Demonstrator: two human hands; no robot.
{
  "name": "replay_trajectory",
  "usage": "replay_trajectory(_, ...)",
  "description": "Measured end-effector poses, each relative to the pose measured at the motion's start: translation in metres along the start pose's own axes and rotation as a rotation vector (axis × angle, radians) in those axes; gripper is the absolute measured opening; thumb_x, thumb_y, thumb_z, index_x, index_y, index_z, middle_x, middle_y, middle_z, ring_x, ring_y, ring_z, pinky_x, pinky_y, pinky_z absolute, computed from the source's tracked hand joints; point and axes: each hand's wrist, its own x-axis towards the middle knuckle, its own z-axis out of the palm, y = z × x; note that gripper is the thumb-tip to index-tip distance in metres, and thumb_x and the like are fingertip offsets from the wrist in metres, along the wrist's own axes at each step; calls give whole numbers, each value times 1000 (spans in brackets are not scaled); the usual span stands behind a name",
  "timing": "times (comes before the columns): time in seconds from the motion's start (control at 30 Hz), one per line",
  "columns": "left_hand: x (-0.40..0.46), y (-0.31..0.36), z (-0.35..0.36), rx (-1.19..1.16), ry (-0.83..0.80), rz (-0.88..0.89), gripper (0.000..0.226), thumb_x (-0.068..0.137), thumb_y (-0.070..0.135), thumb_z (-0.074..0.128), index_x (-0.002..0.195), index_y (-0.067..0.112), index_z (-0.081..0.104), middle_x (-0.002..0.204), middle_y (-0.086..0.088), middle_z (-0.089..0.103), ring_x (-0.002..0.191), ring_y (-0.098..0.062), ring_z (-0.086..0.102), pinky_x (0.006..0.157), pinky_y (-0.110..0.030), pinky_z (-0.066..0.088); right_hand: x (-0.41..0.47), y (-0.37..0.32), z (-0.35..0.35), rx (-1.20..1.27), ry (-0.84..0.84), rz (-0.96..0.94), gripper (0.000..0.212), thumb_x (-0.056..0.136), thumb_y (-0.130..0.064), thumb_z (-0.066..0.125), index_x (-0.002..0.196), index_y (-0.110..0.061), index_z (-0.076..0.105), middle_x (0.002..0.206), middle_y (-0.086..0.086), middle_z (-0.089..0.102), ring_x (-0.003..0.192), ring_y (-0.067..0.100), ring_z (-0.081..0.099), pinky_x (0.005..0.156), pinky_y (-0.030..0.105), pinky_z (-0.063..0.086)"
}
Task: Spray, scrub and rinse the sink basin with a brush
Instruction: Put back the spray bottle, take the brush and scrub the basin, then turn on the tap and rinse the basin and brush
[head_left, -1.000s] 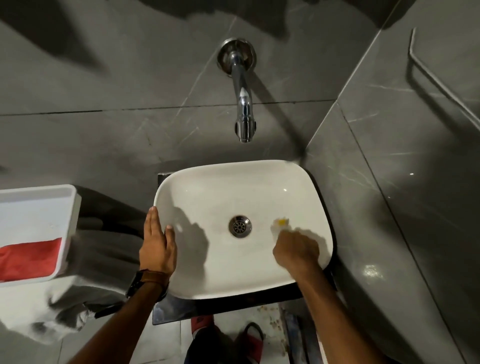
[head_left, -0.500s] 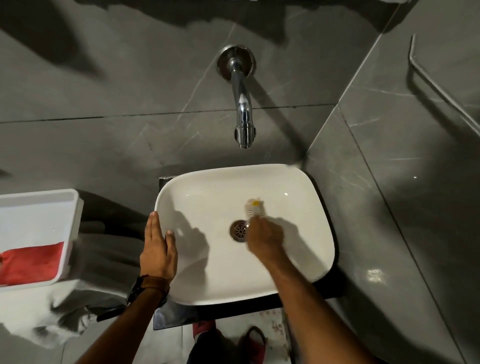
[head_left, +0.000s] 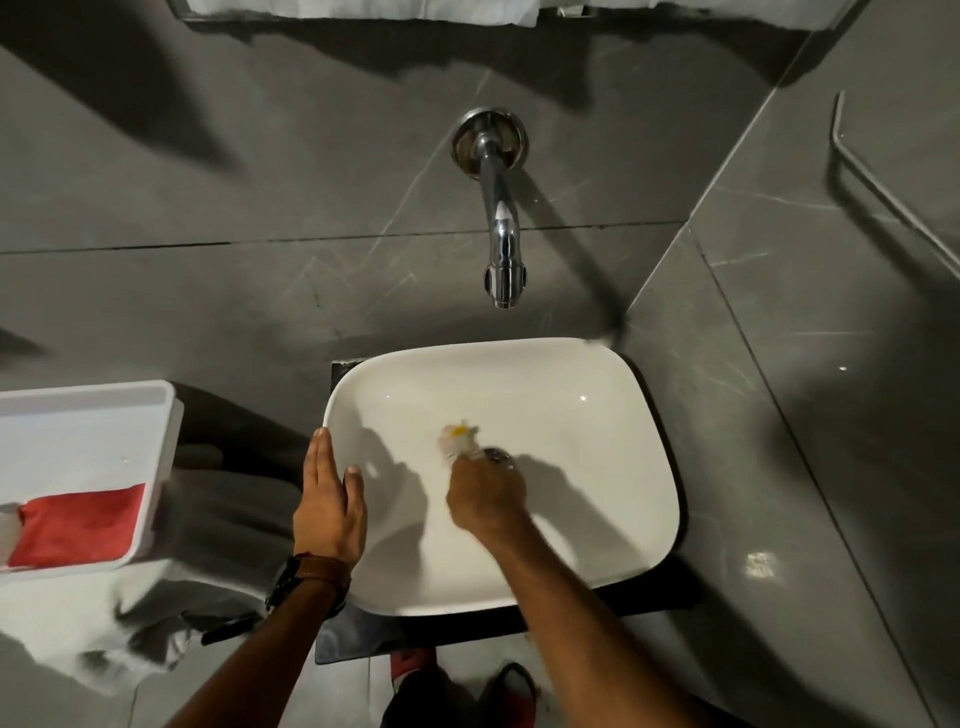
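Note:
A white rectangular sink basin (head_left: 597, 415) sits below a chrome wall tap (head_left: 501, 244). My right hand (head_left: 485, 499) is down in the bowl, gripping a small brush (head_left: 457, 439) with pale bristles and a yellow spot; the brush is blurred and pressed to the basin floor just left of the drain (head_left: 497, 456), which my hand partly hides. My left hand (head_left: 327, 504) lies flat on the basin's left rim, fingers together, with a dark watch on the wrist. No water runs from the tap.
A white tray (head_left: 130, 415) holding a red cloth (head_left: 78, 525) stands at the left on a pale crumpled cloth (head_left: 156, 613). Grey tiled walls close in behind and to the right, with a metal rail (head_left: 883, 182) on the right wall. Red footwear (head_left: 511, 691) shows below the basin.
My right hand has swept the brush from the right side of the bowl leftwards past the drain. My left hand has stayed on the rim. The camera has tilted up a little.

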Motion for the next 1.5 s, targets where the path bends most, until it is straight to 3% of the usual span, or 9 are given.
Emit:
replay_trajectory(0.07,0,-1,1,-5,4,3,61,101,39,37,156,22,16,162,-3,23,131,-35,49,93,-53,50,1,31,-8,-51,15,59,7,91,-16,65,86,-12,66,107,13,75,97,30,73,78,32,54)
replay_trajectory(0.23,0,1,0,-16,10,-12,63,99,41,33,156,19,19,162,-4,24,134,-34,46,95,-51,49,-37,74,-2,-99,-274,249,32,96,-20,47,124,-16,63,127,7,69,116,28,67,92,37,51)
replay_trajectory(0.4,0,-2,1,-35,-2,-14,60,102,38,37,156,19,17,163,-5,22,135,-34,45,97,-51,47,-57,20,7,161,-482,119,50,92,-25,44,140,-18,56,146,10,59,133,31,56,108,42,46)
replay_trajectory(0.63,3,2,-3,93,-27,-10,64,100,44,32,155,11,22,163,-12,21,145,-35,30,117,-52,30,-63,26,-17,558,-277,205,32,92,-18,48,118,-10,65,125,17,69,116,35,64,92,36,52)
replay_trajectory(0.77,0,35,-12,232,86,118,57,94,50,28,137,23,52,146,-3,51,137,-29,43,107,-52,30,-71,52,-27,818,-137,334,19,86,-20,55,89,-13,72,70,3,71,61,14,64,57,30,50)
replay_trajectory(0.87,13,87,-21,2,78,316,33,98,40,41,111,26,69,113,6,72,109,-19,64,95,-34,41,-74,63,-35,1027,-40,403,13,92,-25,61,88,-22,73,61,-1,70,37,-2,47,45,20,34)
replay_trajectory(1.1,51,221,-45,-764,-111,198,26,96,23,61,115,11,73,109,1,75,106,-4,67,93,-17,51,-66,61,-62,1256,119,320,19,102,-23,60,90,-15,73,82,16,77,36,-2,44,46,19,31)
replay_trajectory(1.33,69,235,-40,-775,-147,160,19,93,16,64,108,9,74,92,14,74,89,10,67,78,-4,47,-66,70,-74,1337,180,328,15,103,-24,59,96,-19,71,71,1,72,41,7,39,41,19,31)
replay_trajectory(1.5,81,241,-46,-704,-250,143,18,96,18,60,89,27,73,89,17,72,80,14,65,91,-22,47,-65,69,-74,1350,149,355,14,102,-22,59,98,-18,72,75,3,73,44,10,38,43,22,30)
